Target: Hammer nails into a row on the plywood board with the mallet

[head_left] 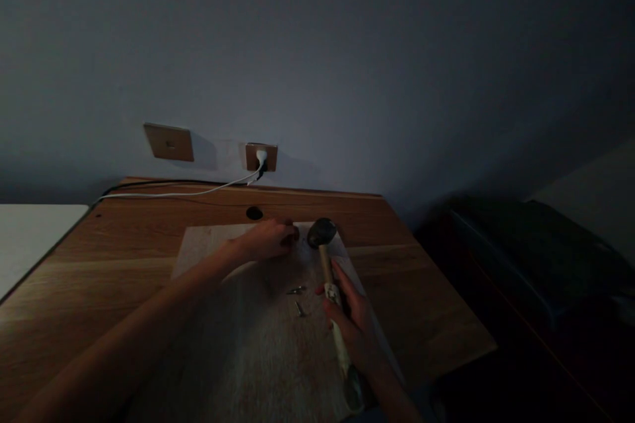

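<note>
A hammer (325,263) with a dark rounded head and a pale wooden handle, partly wrapped, is gripped in my right hand (353,317). Its head is over the far right corner of a pale wooden board (223,337). Just left of the hammer head, my left hand (268,240) is at the board's far edge with its fingers curled together. Whatever those fingertips hold, if anything, is too dark to make out. Between my hands and nearer to me, a few small metal screws or nails (299,308) lie loose on the board.
Under the board is a wooden desk (397,277) with a round cable hole (254,213). White and black cables (183,194) run along its back to a wall socket (262,157). A white surface (37,231) adjoins on the left; a dark padded object (536,258) stands at right.
</note>
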`<state>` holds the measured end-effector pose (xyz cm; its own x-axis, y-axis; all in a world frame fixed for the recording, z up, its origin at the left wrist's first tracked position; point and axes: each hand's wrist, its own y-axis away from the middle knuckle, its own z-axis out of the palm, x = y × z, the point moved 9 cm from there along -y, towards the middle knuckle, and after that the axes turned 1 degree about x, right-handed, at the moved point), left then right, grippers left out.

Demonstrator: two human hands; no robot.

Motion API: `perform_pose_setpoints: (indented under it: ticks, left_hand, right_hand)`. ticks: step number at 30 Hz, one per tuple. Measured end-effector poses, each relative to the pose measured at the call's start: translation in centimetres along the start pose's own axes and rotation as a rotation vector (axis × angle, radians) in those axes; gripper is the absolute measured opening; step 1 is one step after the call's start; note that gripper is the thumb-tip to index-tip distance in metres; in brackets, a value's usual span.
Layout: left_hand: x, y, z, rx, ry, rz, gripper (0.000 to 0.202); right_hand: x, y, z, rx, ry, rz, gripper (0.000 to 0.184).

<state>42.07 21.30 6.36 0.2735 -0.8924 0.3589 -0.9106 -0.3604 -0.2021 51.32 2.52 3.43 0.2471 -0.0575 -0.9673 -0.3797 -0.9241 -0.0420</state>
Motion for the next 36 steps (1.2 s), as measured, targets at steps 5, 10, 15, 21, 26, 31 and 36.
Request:
perform_pose_setpoints:
  ticks: [5,10,15,21,26,31,36]
  left_hand:
    - [1.4,0.1,0.0,-0.033,-0.101,0.031,0.036]
    - [0.2,0.0,-1.1,0.007,0.063,0.014,0.023]
    - [-1.8,-0.3,-1.4,0.072,0.279,-0.015,0.019]
    - [-2.7,-0.4,0.1,0.058,0.325,-0.062,0.025]
    - [-2.8,-0.2,0.1,0.069,0.365,-0.089,0.025]
    - [-2.4,-0.1,0.7,0.027,0.288,-0.050,0.029]
    - [-2.2,0.1,1.0,0.033,0.277,-0.046,0.029]
  right_hand:
    - [0.1,0.0,0.1,-0.001,-0.014,0.009,0.067]
    - [0.5,0.0,0.0,0.006,-0.019,0.013,0.068]
    - [0.4,-0.1,0.1,-0.013,-0.025,0.033,0.070]
    - [0.3,-0.1,0.0,0.005,-0.032,0.015,0.068]
    - [0.2,-0.1,0.1,-0.009,-0.036,0.018,0.068]
    - [0.2,-0.1,0.0,-0.007,-0.025,0.005,0.070]
    - [0.2,-0.1,0.0,0.002,-0.053,-0.011,0.067]
